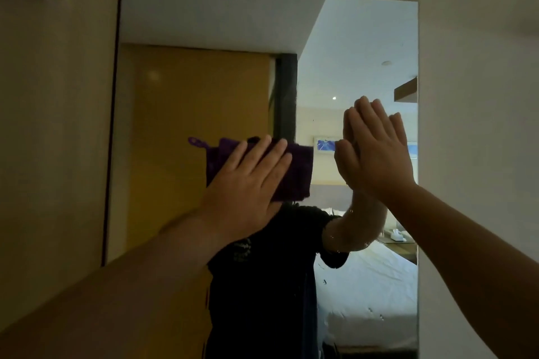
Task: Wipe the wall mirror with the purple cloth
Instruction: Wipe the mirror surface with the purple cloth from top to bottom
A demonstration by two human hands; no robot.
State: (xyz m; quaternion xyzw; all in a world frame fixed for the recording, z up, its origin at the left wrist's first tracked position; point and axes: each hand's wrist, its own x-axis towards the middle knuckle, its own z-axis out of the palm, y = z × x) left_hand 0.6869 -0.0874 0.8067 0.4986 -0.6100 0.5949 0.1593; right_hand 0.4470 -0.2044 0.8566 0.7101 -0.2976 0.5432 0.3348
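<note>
Flat-fingered, the left hand (248, 181) is pressed on the purple cloth (294, 172) against the wall mirror (350, 46); nothing is clenched.

One cloth is seen, pinned under the grip, its long axis running sideways. Unwiped glass is spread on all sides. The right hand (379, 151), also flat with fingers straight, is laid on the glass just beside, right of the grip.

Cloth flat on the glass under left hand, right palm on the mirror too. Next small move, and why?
Probably slide the left hand with the purple cloth sideways toward the right hand. The cloth sits mid-mirror under straight fingers, and faint specks show on the glass lower right, so that stretch looks unwiped.
</note>
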